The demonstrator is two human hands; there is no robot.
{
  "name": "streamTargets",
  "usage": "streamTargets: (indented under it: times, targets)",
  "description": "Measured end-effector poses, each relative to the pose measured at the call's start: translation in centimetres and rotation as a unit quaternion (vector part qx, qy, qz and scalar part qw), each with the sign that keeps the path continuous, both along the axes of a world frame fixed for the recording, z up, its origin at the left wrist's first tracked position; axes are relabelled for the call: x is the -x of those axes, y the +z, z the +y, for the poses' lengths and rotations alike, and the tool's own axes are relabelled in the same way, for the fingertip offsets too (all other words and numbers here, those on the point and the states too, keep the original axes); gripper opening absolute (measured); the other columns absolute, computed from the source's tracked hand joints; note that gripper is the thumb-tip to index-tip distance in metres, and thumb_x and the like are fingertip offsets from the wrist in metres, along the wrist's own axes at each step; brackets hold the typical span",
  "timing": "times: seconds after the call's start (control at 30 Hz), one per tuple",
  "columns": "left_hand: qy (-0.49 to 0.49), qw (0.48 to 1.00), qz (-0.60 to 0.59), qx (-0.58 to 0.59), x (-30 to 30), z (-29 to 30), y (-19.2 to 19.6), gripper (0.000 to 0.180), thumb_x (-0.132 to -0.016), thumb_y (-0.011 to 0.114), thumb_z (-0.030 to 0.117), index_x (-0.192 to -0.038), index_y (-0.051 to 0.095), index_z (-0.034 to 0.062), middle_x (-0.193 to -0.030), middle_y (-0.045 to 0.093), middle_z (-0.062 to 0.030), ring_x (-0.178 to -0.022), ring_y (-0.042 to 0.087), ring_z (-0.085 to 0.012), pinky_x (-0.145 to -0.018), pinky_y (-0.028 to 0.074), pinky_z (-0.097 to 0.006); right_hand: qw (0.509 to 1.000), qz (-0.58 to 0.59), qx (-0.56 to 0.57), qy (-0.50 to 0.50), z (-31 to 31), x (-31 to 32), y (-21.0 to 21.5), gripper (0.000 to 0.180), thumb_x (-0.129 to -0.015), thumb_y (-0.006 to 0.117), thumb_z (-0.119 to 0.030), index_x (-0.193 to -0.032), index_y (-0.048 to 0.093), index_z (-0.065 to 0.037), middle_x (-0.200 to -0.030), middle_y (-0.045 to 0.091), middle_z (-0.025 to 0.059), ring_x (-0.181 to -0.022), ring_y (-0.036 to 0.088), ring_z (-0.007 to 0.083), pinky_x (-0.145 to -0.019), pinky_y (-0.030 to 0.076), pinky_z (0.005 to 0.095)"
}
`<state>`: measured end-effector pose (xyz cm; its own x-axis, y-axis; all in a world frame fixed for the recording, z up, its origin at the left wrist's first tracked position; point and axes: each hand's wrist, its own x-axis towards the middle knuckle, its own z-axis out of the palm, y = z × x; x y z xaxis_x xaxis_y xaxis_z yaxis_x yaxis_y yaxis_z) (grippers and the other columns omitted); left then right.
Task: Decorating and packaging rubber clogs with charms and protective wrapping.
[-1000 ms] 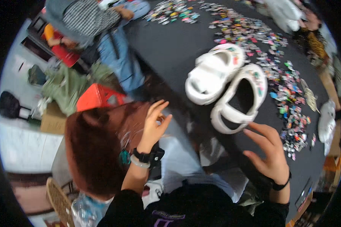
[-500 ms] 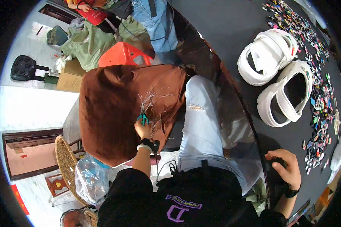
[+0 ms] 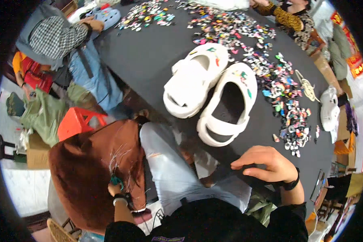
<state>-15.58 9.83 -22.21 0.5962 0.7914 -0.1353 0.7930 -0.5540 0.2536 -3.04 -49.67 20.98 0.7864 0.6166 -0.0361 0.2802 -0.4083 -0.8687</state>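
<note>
Low on the left, my left hand point(image 3: 114, 188) is closed round small teal-handled scissors point(image 3: 117, 182), over a brown cloth-covered seat point(image 3: 80, 173). Pale loose threads point(image 3: 117, 159) lie on the cloth by the blades. My right hand point(image 3: 268, 163) hovers above the near part of the dark table, thumb and fingers apart, with nothing visible between them. Two white clogs stand side by side just beyond it. The left clog point(image 3: 193, 82) has its strap over the opening; the right clog point(image 3: 224, 128) shows its dark inside. Colourful charms sit on their toes.
Many small colourful charms point(image 3: 284, 88) are strewn along the table's far and right side. A pale cord bundle point(image 3: 306, 86) lies beyond them. One co-worker at upper left holds a light-blue clog point(image 3: 108, 18); another person's arm point(image 3: 288, 16) shows at upper right. A red stool point(image 3: 74, 123) stands left.
My view has swung toward the table, so the clogs appear nearer the middle. My right hand has come away from a dark thing at the table edge, its fingers now spread. The scissors stay in my left.
</note>
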Motion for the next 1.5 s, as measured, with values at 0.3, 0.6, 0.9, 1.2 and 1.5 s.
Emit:
streamTargets:
  times: [0.3, 0.6, 0.9, 1.2, 1.5]
  targets:
    - [0.037, 0.931, -0.271, 0.242, 2.6, 1.0, 8.8, 0.023, -0.080, 0.071, 0.007, -0.097, 0.063, -0.0065, -0.083, 0.062, -0.0049, -0.075, 0.058, -0.0177, -0.069, 0.047, -0.031, 0.968, -0.196, 0.026, -0.155, 1.0, -4.7, 3.7, 0.032, -0.084, 0.067, -0.006, -0.116, 0.065, -0.005, -0.101, 0.069, 0.0114, -0.090, 0.066, 0.0260, -0.078, 0.051, 0.0342]
    - [0.032, 0.761, -0.359, 0.540, -5.4, -10.8, 18.7, 0.025, -0.089, 0.068, 0.021, -0.105, 0.061, 0.0038, -0.083, 0.058, 0.0034, -0.069, 0.051, -0.0075, -0.061, 0.041, -0.023, 0.866, -0.428, 0.202, -0.159, 1.5, -13.7, 0.8, 0.021, -0.093, 0.055, -0.023, -0.103, 0.064, -0.007, -0.097, 0.067, 0.0128, -0.097, 0.060, 0.0324, -0.085, 0.047, 0.0438]
    - [-0.200, 0.638, -0.336, 0.664, -8.4, -17.6, 21.1, 0.060, -0.084, 0.068, 0.008, -0.137, 0.040, 0.0045, -0.121, 0.055, -0.0091, -0.100, 0.055, -0.0182, -0.084, 0.046, -0.032, 0.898, -0.186, 0.377, -0.131, 1.2, -20.3, -0.1, 0.029, -0.086, 0.057, -0.027, -0.101, 0.062, -0.003, -0.093, 0.069, 0.0147, -0.086, 0.066, 0.0316, -0.077, 0.051, 0.0389]
    - [-0.287, 0.649, -0.243, 0.661, -9.7, -24.0, 29.3, 0.065, -0.068, 0.083, 0.002, -0.122, 0.046, 0.0054, -0.104, 0.054, -0.0038, -0.095, 0.051, -0.0132, -0.084, 0.042, -0.027, 0.995, -0.060, 0.057, -0.050, 3.8, -17.7, 3.7, 0.013, -0.081, 0.065, -0.005, -0.092, 0.069, 0.001, -0.081, 0.070, 0.0092, -0.071, 0.067, 0.0137, -0.066, 0.053, 0.0278]
    - [-0.366, 0.603, -0.243, 0.666, -13.0, -27.8, 33.9, 0.054, -0.072, 0.083, 0.008, -0.115, 0.051, 0.0030, -0.096, 0.056, -0.0023, -0.088, 0.054, -0.0101, -0.077, 0.043, -0.025, 0.982, 0.097, -0.106, -0.119, 4.5, -13.8, 2.4, 0.029, -0.091, 0.063, -0.007, -0.119, 0.061, 0.001, -0.097, 0.067, 0.0068, -0.087, 0.067, 0.0144, -0.079, 0.054, 0.0262]
